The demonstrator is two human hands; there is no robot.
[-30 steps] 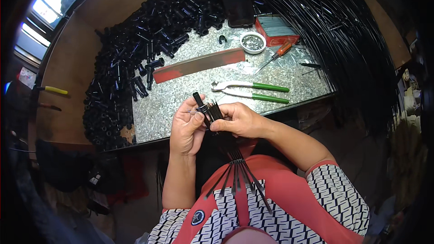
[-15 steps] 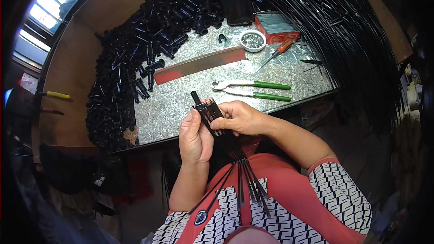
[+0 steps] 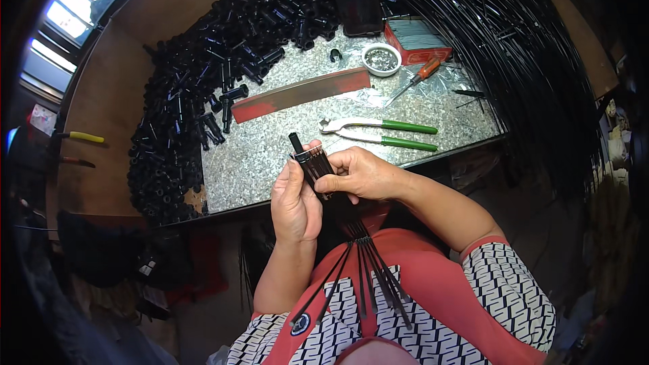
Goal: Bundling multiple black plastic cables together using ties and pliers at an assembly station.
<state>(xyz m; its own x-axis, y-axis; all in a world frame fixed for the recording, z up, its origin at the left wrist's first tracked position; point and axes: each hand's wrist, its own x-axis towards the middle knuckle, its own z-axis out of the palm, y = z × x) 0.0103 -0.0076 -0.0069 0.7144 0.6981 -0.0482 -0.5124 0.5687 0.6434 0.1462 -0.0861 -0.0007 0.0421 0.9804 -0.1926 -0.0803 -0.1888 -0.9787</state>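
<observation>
Just off the bench's front edge, my left hand (image 3: 294, 203) grips an umbrella frame (image 3: 362, 257) near its top, thumb against the black plastic hub (image 3: 296, 143). The hub's narrow tube points up and away from me. From the other side my right hand (image 3: 368, 174) pinches the bunched black ribs between thumb and fingers, just below the hub. The jointed lower ribs fan out toward my chest. My fingers partly hide where ribs and hub meet.
Green-handled pincers (image 3: 378, 133) lie on the speckled benchtop (image 3: 260, 142) beyond my hands. Behind them are a red-brown strip (image 3: 301, 94), a screwdriver (image 3: 422, 71), a white bowl of metal bits (image 3: 380, 59), a red box (image 3: 412, 54) and a phone (image 3: 353, 0). Black tubular parts (image 3: 182, 108) heap left; long ribs (image 3: 520, 47) right.
Both hands keep their grip on the umbrella frame and have barely moved. The loose rib ends have swung slightly to the right. The whole view has shifted a little.
</observation>
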